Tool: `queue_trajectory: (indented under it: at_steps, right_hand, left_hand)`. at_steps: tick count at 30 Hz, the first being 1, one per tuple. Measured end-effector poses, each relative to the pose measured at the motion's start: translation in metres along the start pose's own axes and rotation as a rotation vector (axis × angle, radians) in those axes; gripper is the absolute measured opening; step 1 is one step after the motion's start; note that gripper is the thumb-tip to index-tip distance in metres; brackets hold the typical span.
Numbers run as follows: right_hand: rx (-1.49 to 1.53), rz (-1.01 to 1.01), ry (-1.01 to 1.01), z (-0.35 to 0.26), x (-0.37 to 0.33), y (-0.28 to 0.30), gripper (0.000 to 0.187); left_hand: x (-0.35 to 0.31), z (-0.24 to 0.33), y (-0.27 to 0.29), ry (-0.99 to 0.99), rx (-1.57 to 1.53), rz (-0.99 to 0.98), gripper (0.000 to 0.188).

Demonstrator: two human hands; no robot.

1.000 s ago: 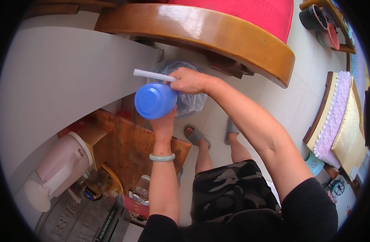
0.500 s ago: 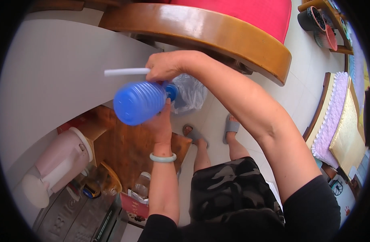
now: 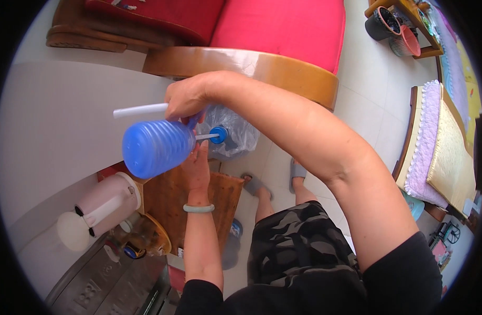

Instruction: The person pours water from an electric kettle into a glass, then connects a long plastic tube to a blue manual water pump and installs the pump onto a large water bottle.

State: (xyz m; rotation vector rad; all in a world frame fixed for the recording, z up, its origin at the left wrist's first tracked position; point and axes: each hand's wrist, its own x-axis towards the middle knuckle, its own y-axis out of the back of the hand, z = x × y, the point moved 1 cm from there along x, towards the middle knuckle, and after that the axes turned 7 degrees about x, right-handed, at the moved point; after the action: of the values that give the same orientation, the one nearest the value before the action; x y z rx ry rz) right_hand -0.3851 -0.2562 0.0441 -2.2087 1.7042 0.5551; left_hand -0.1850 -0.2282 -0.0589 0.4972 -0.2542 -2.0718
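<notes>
My right hand (image 3: pixel 184 100) is closed round the neck of a hand water pump, beside its white spout (image 3: pixel 140 111). The pump's ribbed blue bellows (image 3: pixel 158 147) tilts to the left. From its collar a thin white tube (image 3: pixel 205 137) runs into the blue-rimmed mouth (image 3: pixel 218 135) of a clear water jug wrapped in thin see-through plastic (image 3: pixel 240 128). My left hand (image 3: pixel 197 169), with a pale bangle at its wrist, is closed at the pump's collar end, next to the tube. The bellows hides part of its fingers.
A curved wooden armrest (image 3: pixel 241 62) with red cushions stands beyond the jug. At left are a pale table surface (image 3: pixel 67 115) and a pink-and-white kettle (image 3: pixel 108 202) near a wooden top (image 3: pixel 220 194). Two bins (image 3: pixel 382 23) and a padded seat (image 3: pixel 424 139) are at right.
The pump has come away from the jug's mouth, to the left, and a length of white tube now shows between them. Both hands have moved left with it.
</notes>
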Motion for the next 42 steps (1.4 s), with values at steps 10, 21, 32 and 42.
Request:
queue_trajectory:
  at_steps: [10, 21, 32, 42]
  right_hand:
    - [-0.326, 0.010, 0.130, -0.053, -0.043, -0.007, 0.037]
    - [-0.278, 0.269, 0.397, -0.095, -0.111, 0.003, 0.032]
    - [0.447, 0.722, 0.164, 0.113, -0.256, -0.062, 0.025]
    - [0.406, 0.733, -0.107, 0.195, -0.290, -0.120, 0.020]
  left_hand:
    - [-0.017, 0.072, 0.008, -0.179, 0.113, 0.082, 0.017]
    - [-0.014, 0.100, 0.048, -0.456, 0.334, 0.186, 0.014]
    - [-0.048, 0.173, 0.096, -0.255, 0.033, 0.210, 0.014]
    - [-0.067, 0.226, 0.159, -0.270, -0.213, 0.210, 0.018]
